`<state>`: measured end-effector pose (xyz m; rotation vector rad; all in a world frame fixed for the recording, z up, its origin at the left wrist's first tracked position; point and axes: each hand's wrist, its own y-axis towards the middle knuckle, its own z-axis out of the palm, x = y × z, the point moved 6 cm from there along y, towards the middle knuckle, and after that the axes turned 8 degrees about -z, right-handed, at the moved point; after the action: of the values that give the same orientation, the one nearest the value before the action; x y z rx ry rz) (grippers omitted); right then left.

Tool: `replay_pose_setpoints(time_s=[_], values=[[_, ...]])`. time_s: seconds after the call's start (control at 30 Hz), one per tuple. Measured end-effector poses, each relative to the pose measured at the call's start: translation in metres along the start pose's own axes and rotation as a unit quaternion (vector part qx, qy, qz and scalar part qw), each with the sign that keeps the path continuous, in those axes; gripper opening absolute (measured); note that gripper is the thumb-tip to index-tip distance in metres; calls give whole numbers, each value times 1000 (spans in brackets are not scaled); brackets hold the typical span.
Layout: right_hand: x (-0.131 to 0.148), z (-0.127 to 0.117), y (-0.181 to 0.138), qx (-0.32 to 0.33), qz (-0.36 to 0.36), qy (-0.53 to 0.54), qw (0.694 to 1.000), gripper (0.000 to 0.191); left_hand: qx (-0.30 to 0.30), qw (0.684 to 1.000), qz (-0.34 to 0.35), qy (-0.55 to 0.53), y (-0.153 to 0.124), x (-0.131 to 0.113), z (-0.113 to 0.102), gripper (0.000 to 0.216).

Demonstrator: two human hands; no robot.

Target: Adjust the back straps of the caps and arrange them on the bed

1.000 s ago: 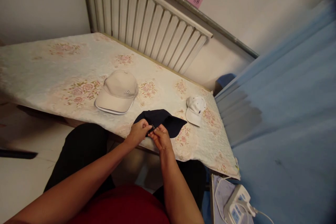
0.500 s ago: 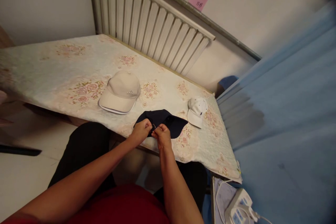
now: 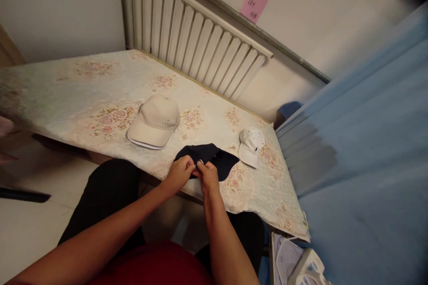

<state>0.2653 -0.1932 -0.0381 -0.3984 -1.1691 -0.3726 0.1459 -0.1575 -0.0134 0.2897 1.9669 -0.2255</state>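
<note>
A dark navy cap lies on the flowered tablecloth near the table's front edge. My left hand and my right hand both pinch the back of this cap, fingertips together at a small metal buckle on its strap. A beige cap rests to the left, farther back. A small white cap sits to the right of the navy one.
A white radiator stands against the wall behind the table, with a pink note stuck above it. Blue fabric fills the right side. A white power strip lies at the bottom right.
My hands have shifted slightly while staying pinched on the navy cap's strap. The view has tilted a little; the caps stay in place.
</note>
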Motion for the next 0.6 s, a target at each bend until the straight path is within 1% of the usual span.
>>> replay_pose_setpoints(time_s=[0.1,0.17,0.23,0.37,0.53,0.57,0.6], values=[[15,5,7,17,7,51,999,24,-15,999,40,-1,-15,-7,-4,15],[29,9,13,29,3,82,996,25,2,998,61,-1,-24,-9,-2,15],[46,13,17,35,-9,105,994,24,29,997,68,-1,-31,-9,2,16],[78,17,19,11,-31,170,985,25,67,996,62,-2,-37,-11,8,20],[111,20,10,-28,-49,257,965,19,125,987,102,-16,-44,-34,19,20],[117,21,7,-30,-54,270,961,18,130,986,98,-22,-44,-36,21,19],[121,22,4,-31,-59,281,957,17,134,987,76,-35,-43,-34,24,19]])
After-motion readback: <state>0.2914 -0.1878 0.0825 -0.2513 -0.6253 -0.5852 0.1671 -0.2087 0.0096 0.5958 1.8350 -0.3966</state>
